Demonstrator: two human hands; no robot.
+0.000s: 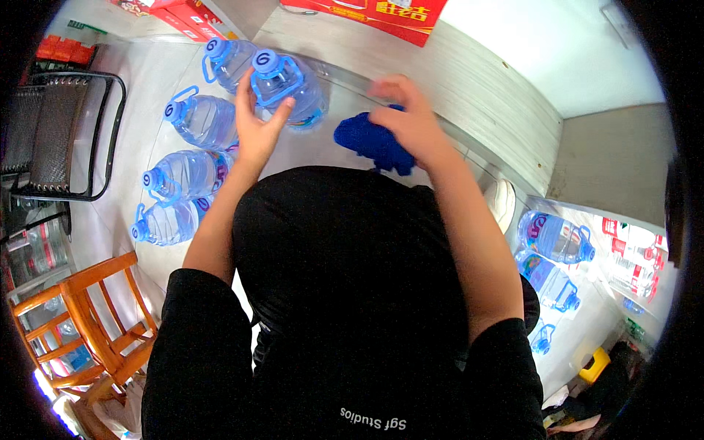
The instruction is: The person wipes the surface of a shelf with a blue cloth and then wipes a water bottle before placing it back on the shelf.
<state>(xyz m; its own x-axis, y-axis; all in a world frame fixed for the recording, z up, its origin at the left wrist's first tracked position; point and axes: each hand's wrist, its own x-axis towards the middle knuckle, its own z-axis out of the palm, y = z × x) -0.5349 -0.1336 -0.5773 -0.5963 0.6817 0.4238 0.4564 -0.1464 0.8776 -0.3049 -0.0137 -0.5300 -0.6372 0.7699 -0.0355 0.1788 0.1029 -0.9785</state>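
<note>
Fingers of the left hand [260, 132] were parted and curved around the upper portion of a clear bottle [312, 104] on the floor [312, 150], beside a second bottle [235, 59]; those of the right hand [409, 121], half-spread, were blurred over a blue cloth [363, 136]; any grip there could not be told. By an uneven push, the clasped bottle could be tipped over. Its cap [266, 61] was pointed upward, its long axis seemingly near vertical.

Pale tiled floor [141, 143], blue-capped water bottles [205, 121] in two groups, wooden chair [94, 331], black-framed chair [62, 136]
</note>
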